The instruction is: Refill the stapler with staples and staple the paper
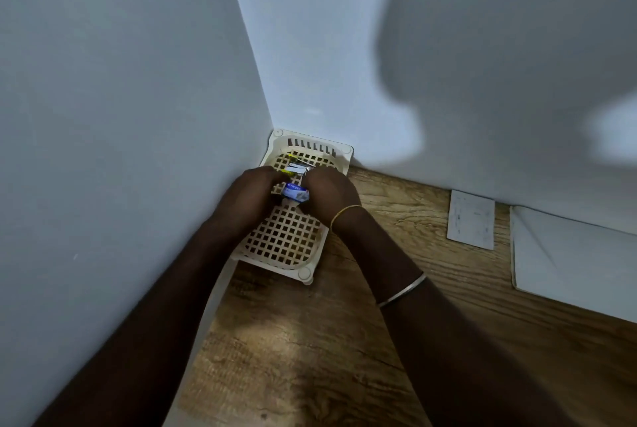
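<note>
Wood-grain desk top (pixel 344 340), set in a corner of plain white walls (pixel 120 82); a broad shadow lies on the right-hand wall. Item one: cream plastic basket (pixel 286 237) with a lattice floor and slotted sides, pushed into the corner and touching the left wall. Item two: staple box (pixel 295 193), small, blue and white, held above the basket floor between my two hands. Item three: stapler (pixel 297 169), silver metal with yellow parts, just beyond the box and inside the far end of the basket; much of it is hidden by my fingers. Item four: my left hand (pixel 253 194), fingers curled, gripping the left end of the staple box. Item five: my right hand (pixel 332 194), fingers bent down at the right end of the stapler; I cannot tell whether it grips anything. It wears a thin gold bangle (pixel 346 214) at the wrist and a silver bangle (pixel 401 292) further up the forearm. Item six: small white card (pixel 470 219), flat on the desk against the back wall, well apart from the basket. Item seven: paper sheet (pixel 568 254), larger, white, flat on the desk to the right of the card.
</note>
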Demonstrator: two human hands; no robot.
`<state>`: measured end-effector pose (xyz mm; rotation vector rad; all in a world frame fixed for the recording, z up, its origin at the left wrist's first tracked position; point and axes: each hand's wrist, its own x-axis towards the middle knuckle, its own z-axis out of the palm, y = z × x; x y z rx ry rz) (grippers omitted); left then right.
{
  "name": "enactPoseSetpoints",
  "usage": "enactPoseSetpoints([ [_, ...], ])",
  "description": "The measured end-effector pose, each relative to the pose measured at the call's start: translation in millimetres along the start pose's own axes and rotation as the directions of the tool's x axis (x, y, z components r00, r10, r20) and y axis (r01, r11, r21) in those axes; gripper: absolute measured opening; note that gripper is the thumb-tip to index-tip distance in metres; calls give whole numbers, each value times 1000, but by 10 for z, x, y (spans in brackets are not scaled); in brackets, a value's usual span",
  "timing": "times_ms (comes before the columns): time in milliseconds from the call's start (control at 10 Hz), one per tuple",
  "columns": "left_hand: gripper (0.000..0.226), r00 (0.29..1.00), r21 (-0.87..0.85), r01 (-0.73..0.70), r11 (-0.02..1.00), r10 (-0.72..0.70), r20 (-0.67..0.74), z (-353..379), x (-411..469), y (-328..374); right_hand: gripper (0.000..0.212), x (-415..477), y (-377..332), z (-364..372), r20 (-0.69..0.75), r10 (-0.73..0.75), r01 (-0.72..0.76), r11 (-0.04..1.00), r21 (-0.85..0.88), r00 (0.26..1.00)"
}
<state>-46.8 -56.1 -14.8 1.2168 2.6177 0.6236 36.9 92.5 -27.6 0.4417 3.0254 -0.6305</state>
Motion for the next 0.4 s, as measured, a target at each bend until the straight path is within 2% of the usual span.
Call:
enactPoseSetpoints([
  [100,37,1000,26,27,999,-27,2,114,-60,-73,24,-27,-15,93,14,9,-9,999,38,1000],
  [300,34,999,15,45,999,-46,6,213,-135,-76,33,-95,-29,159,33,-1,0,1000,19,999],
  [400,38,996,-13,88,996,-88,-1,200,-190,-53,48,-210,6,116,-63,-26,31,996,81,998],
])
